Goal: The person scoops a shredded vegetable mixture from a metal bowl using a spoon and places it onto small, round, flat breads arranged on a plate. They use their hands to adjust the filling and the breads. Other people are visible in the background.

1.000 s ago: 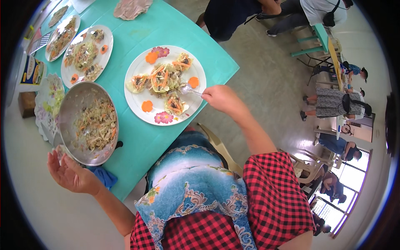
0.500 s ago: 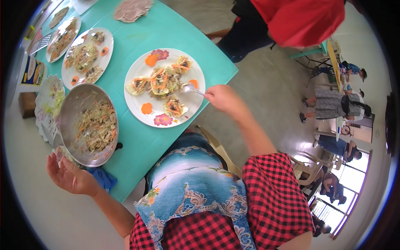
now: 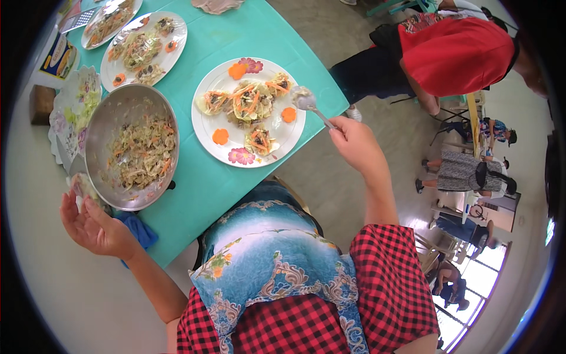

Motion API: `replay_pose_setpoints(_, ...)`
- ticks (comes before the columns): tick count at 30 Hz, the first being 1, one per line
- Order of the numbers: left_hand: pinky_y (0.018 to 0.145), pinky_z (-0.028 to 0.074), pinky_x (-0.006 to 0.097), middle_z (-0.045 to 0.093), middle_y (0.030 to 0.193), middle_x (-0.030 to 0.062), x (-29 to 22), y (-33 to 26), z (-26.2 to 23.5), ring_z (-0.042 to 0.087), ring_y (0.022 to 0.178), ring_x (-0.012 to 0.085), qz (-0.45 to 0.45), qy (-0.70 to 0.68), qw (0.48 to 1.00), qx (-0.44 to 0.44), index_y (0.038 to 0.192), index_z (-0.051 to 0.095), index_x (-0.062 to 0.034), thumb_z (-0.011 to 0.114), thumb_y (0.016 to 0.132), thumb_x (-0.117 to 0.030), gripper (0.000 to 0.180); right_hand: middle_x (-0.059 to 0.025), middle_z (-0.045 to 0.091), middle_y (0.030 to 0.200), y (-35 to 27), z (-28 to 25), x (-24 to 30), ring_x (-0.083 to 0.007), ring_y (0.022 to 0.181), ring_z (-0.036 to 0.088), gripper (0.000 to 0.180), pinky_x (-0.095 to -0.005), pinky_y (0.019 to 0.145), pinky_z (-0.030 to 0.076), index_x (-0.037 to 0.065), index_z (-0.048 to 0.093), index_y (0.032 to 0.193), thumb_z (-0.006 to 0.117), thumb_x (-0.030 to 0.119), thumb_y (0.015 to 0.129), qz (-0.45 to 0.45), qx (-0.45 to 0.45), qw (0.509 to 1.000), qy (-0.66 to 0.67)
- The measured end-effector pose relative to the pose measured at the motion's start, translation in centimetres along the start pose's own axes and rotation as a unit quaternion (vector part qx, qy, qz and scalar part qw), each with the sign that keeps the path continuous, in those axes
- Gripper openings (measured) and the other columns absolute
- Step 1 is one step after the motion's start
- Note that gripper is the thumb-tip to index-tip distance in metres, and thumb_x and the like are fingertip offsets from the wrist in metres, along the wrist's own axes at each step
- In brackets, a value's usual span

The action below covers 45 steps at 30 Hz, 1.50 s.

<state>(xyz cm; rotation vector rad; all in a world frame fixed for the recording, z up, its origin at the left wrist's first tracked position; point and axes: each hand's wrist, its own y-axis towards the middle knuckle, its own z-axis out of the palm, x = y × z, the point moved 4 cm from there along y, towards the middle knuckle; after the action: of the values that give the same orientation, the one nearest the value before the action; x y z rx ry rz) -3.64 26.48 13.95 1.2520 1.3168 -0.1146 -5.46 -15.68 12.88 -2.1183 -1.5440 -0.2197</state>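
My right hand grips the handle of a metal spoon, whose bowl has food smears and hangs at the right rim of a floral white plate. On that plate lie a central mound of shredded vegetables, smaller topped portions around it and orange flower-shaped carrot slices. To the left, a steel pan holds a cooked vegetable mix. My left hand is raised beside the pan's lower left edge, palm up, fingers apart and holding nothing.
Behind the pan stand another filled plate, a scalloped tray with shredded greens, a wooden block and a grater. A blue cloth lies by the turquoise table's near edge. A person in red stands beyond the right corner.
My right hand has moved right and drawn the spoon away from the central mound to the plate's rim. My left hand stays beside the pan. The person in red has shifted right.
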Motion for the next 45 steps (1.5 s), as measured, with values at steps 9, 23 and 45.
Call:
replay_pose_setpoints(9, 0.092, 0.047, 0.037, 0.048, 0.121, 0.0195, 0.9, -0.4, -1.2, 0.052, 0.108, 0.0268, -0.02, -0.023, 0.999, -0.02, 0.121, 0.037, 0.0076, 0.047, 0.087, 0.006, 0.035, -0.0138, 0.06, 0.08, -1.4, 4.3, 7.3, -0.0315, 0.076, 0.061, 0.019, -0.0419, 0.064, 0.048, 0.006, 0.063, 0.092, 0.051, 0.008, 0.078, -0.177, 0.024, 0.971, -0.162)
replay_pose_setpoints(23, 0.093, 0.046, 0.035, 0.05, 0.119, 0.0191, 2.0, -1.2, -3.3, 0.053, 0.108, 0.0267, -0.031, -0.004, 0.999, -0.016, 0.12, 0.039, 0.0079, 0.045, 0.088, 0.004, 0.033, -0.0129, 0.062, 0.073, -0.7, -3.1, 7.9, -0.0224, 0.059, 0.057, 0.022, -0.0348, 0.055, 0.044, 0.003, 0.06, 0.1, 0.052, 0.007, 0.081, -0.135, -0.045, 0.987, 0.07)
replay_pose_setpoints(45, 0.091, 0.043, 0.033, 0.049, 0.123, 0.0144, -1.3, -3.4, 2.6, 0.05, 0.11, 0.0246, -0.043, 0.092, 0.994, 0.028, 0.123, 0.04, 0.0047, 0.049, 0.087, 0.004, 0.036, 0.0017, 0.053, 0.085, -2.4, 6.3, 2.4, -0.0039, 0.068, 0.049, 0.021, -0.0196, 0.061, 0.041, 0.002, 0.054, 0.108, 0.05, 0.002, 0.087, 0.062, 0.309, 0.748, 0.584)
